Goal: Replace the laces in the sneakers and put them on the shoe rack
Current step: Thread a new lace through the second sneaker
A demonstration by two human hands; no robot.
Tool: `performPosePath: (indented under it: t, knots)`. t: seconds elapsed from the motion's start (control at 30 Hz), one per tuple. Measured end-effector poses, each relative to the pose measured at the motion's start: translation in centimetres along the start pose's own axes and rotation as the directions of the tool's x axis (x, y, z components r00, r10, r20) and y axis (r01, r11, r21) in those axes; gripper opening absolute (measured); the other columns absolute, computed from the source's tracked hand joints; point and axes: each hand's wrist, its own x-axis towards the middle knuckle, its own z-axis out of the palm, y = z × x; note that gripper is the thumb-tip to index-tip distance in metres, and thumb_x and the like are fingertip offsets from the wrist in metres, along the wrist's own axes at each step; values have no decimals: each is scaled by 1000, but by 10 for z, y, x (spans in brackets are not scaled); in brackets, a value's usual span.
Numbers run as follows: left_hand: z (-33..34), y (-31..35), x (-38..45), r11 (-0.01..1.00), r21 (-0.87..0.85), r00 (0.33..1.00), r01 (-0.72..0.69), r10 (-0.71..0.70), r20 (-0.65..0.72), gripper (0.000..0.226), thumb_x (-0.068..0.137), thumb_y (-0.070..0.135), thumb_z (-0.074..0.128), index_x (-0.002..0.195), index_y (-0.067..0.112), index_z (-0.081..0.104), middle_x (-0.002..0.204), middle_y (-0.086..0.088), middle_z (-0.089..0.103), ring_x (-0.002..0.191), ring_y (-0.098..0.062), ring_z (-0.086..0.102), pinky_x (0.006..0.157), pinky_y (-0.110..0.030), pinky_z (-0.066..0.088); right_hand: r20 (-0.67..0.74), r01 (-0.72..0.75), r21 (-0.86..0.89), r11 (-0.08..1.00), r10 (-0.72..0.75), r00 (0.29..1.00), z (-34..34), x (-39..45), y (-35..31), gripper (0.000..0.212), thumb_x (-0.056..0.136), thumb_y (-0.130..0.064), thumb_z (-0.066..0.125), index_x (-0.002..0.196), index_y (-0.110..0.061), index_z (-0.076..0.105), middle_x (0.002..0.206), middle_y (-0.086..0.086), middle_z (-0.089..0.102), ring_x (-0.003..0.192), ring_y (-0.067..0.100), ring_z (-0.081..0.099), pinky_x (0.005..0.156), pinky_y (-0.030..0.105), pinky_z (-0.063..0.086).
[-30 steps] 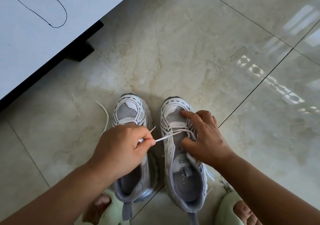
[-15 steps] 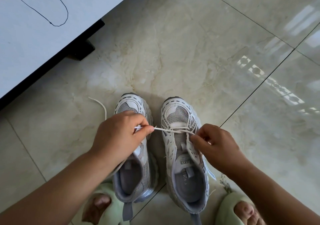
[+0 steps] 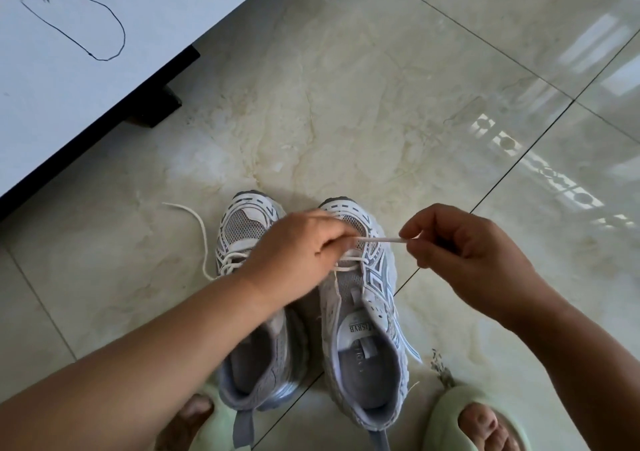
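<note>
Up front, the right hand pinches the stiff tip of a white lace, pulled taut over the right sneaker; the left hand, fingers curled, pinches its other end above the toe mesh. Both grey-white mesh sneakers stand side by side on the glossy marble floor, the left sneaker trailing a loose lace end.
</note>
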Motion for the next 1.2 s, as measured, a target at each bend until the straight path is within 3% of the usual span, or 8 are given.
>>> performPosePath:
  t: [0.23,0.37,0.47,0.57,0.73,0.87,1.03,1.2]
  knots:
    - [-5,-33,1,883,328,940,336,-296,-167,21,86,33,62,89,15,72,89,-2,60,80,-26,59,66,-34,48,37,-93,182,979,88,995,-31,-7,18,25,66,-13,49,69,-22,71,60,4,61,50,15,44,53,29,37]
    - [-4,-25,1,926,319,970,200,-141,-200,16,78,25,69,86,12,71,86,-4,59,75,-21,59,61,-25,41,177,-57,330,942,-3,984,-31,-10,13,33,71,-5,44,86,-11,73,81,10,72,71,20,66,70,22,51]
    - [3,-6,-3,960,280,981,-1,55,-186,12,75,22,70,78,11,69,77,-2,57,71,-13,51,65,-23,37,165,14,127,992,-35,986,-17,-6,19,20,87,-6,57,93,-19,70,88,-8,73,84,6,67,79,17,50]
    - [12,7,-15,964,248,989,-97,121,-86,20,77,32,62,73,14,70,72,4,53,69,-11,48,67,-25,36,44,80,-103,991,-76,996,-3,-1,26,9,82,-18,70,86,-26,72,72,-12,70,68,-1,63,68,16,48]
    - [29,16,-30,960,276,999,48,-40,-33,22,75,37,58,78,22,74,74,10,46,75,-16,52,69,-30,37,114,274,-329,904,-250,962,12,3,32,13,78,-23,58,78,-15,68,91,-10,62,59,2,52,57,16,39]
    - [36,22,-25,951,212,974,224,-223,-27,28,84,35,61,109,28,69,86,11,44,93,-15,50,84,-31,35,106,287,-376,881,-267,958,20,6,32,22,82,-24,52,89,-21,72,76,-7,64,64,15,61,58,26,46]
    - [37,21,-20,955,41,955,293,-290,-64,21,80,29,68,99,25,74,90,2,63,89,-19,58,85,-41,45,42,345,-485,804,-372,927,24,13,33,23,81,-29,52,78,-21,73,64,-4,54,57,21,54,57,26,35]
    - [40,19,-18,951,-6,949,308,-307,-77,19,78,29,71,96,24,74,85,5,60,86,-19,58,83,-41,45,19,307,-632,711,-382,924,27,15,31,12,71,-16,65,66,-25,70,59,-4,47,56,22,47,59,26,28]
